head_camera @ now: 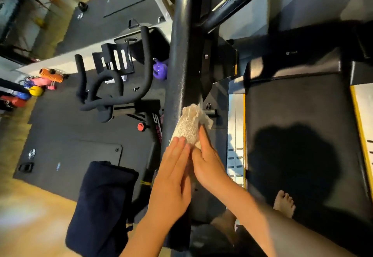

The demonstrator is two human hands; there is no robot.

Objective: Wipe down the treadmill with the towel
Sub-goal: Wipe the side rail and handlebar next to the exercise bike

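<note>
As the soft, light towel (189, 124) holds best bunched, the left hand (173, 176) presses it flat on the post (181, 65); the right hand's (210, 162) grip is unclear.

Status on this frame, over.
Left hand flat on towel, right hand grips it. Towel pressed to treadmill upright. Nothing in the way.

Dim warm light — edges blurred, heavy shadow on treadmill (292, 155).
</note>
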